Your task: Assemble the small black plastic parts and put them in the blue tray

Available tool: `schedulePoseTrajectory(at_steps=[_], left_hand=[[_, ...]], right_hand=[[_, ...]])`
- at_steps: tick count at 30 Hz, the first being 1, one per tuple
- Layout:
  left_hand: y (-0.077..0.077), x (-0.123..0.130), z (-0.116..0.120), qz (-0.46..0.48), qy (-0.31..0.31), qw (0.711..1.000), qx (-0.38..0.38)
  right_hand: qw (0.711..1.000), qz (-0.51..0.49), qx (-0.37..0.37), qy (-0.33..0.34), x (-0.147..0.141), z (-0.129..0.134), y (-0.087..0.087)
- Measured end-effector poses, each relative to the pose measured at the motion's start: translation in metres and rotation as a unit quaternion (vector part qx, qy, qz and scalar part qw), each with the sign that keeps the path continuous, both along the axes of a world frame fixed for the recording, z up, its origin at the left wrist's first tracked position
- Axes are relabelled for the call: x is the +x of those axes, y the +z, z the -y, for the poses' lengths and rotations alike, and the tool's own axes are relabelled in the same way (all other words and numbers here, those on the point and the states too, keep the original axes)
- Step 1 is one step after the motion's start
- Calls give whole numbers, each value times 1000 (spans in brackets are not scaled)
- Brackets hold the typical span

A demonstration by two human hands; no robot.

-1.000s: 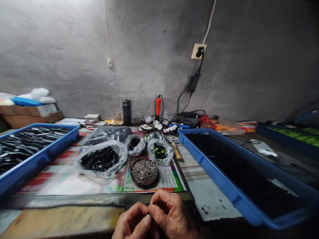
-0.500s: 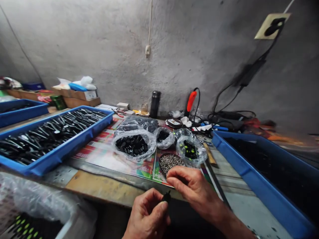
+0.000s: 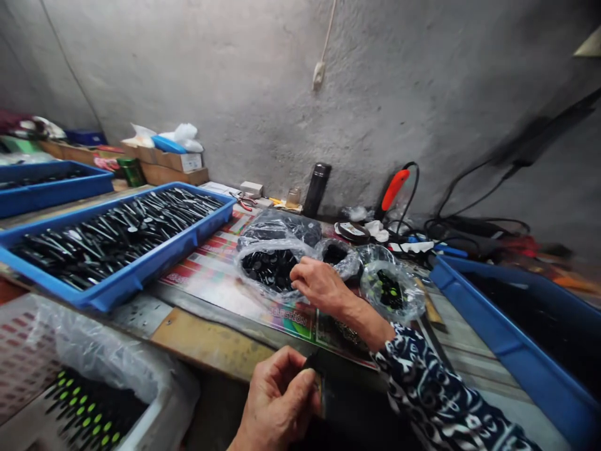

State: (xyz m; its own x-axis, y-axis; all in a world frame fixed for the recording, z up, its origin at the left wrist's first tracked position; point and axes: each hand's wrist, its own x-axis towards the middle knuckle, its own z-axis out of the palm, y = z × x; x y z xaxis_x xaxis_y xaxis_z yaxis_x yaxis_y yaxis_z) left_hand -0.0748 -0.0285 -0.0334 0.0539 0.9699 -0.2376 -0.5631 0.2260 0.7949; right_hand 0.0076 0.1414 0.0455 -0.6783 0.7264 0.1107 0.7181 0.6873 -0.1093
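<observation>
Near the front edge of the bench, my left hand (image 3: 280,401) pinches a small black piece (image 3: 310,361) between thumb and forefinger; most of it is hidden by the fingers. My right hand (image 3: 322,283) reaches over the right side of an open clear plastic bag (image 3: 244,279) filled with small black parts (image 3: 267,268). Its fingers are curled together at the parts, and what they hold cannot be made out. Beneath the right forearm lies a dish of small metal rivet-like pieces (image 3: 350,335), largely covered. To the right stands a bag of black and yellow-green parts (image 3: 392,291).
On the left, a blue tray (image 3: 159,270) holds many black rods. Another blue tray (image 3: 498,351) stands at the right. A lined basket (image 3: 159,401) with green-tipped black parts sits low left. A dark flask (image 3: 317,191) and an orange-handled tool (image 3: 395,190) are at the back.
My right hand has moved left and away from me, from the dish of metal pieces to the bag of black parts. The left hand keeps its pinch. The view has turned slightly left.
</observation>
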Motion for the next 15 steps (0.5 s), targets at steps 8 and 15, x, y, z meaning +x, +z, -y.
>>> schedulePoseTrajectory(at_steps=[8, 15], left_hand=[[-6, 3, -4, 31, 19, 999, 21], [-5, 0, -6, 31, -1, 999, 22]], right_hand=[[993, 103, 4, -53, -34, -20, -21], [992, 112, -25, -59, -38, -17, -21]])
